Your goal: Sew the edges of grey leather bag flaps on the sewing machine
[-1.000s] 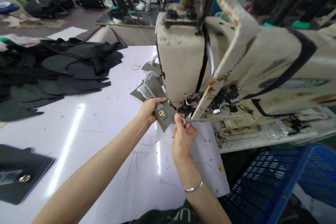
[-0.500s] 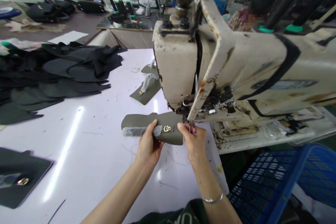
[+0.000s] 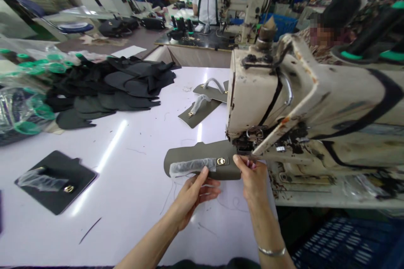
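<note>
An olive-grey bag panel (image 3: 202, 151) lies on the white table, its right end by the sewing machine's (image 3: 257, 96) presser foot area. A handle wrapped in clear plastic (image 3: 192, 165) runs along it to a gold buckle (image 3: 222, 161). My right hand (image 3: 254, 176) pinches the panel's lower right corner, thumb on top. Small pink bits show at its fingers; I cannot make them out. My left hand (image 3: 195, 193) is open at the panel's front edge. Its thumb tip touches the panel below the handle, and its fingers are stretched apart in front of the edge.
Similar panels with wrapped handles lie at the left (image 3: 57, 183) and behind (image 3: 200, 111). Dark cut pieces (image 3: 126, 80) are piled at back left, beside bagged thread cones (image 3: 34, 109). A blue basket (image 3: 337, 243) stands at lower right. Other people work beyond the table.
The view has swung left, so things sit further right in it. My left hand has loosened from the panel, its fingers coming out from beneath. My right hand stays at the panel's right end.
</note>
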`<state>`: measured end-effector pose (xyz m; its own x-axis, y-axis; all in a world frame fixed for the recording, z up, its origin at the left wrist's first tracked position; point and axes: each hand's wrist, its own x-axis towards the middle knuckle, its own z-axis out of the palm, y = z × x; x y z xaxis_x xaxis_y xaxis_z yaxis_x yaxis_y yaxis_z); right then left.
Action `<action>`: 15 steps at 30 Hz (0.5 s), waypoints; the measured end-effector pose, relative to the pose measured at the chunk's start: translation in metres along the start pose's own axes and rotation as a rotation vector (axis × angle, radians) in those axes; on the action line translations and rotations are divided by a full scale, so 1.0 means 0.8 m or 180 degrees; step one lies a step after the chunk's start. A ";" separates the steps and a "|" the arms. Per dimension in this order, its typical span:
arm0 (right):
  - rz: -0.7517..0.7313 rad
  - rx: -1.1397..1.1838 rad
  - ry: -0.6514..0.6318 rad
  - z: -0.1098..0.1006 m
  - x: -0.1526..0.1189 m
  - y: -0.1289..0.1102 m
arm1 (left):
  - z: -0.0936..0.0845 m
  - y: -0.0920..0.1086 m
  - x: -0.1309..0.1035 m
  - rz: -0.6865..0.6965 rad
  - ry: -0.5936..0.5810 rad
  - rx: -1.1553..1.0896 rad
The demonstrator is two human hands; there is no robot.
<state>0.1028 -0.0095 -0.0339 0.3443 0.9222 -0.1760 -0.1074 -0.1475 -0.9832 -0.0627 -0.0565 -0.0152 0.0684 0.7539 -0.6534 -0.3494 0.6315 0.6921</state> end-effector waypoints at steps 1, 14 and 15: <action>-0.0007 0.0009 -0.0015 0.000 0.000 -0.001 | -0.011 -0.004 -0.004 -0.0051 -0.0070 0.0405; 0.0219 0.0434 -0.0111 0.005 -0.001 -0.005 | -0.003 0.047 0.026 0.3811 0.0209 0.4055; 0.0251 0.0504 -0.0135 0.006 -0.001 -0.007 | 0.005 0.057 0.029 0.3766 0.0002 0.3953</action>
<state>0.0987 -0.0080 -0.0282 0.2899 0.9247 -0.2467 -0.2791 -0.1648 -0.9460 -0.0732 -0.0092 0.0023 0.3262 0.8782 0.3499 0.6734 -0.4756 0.5659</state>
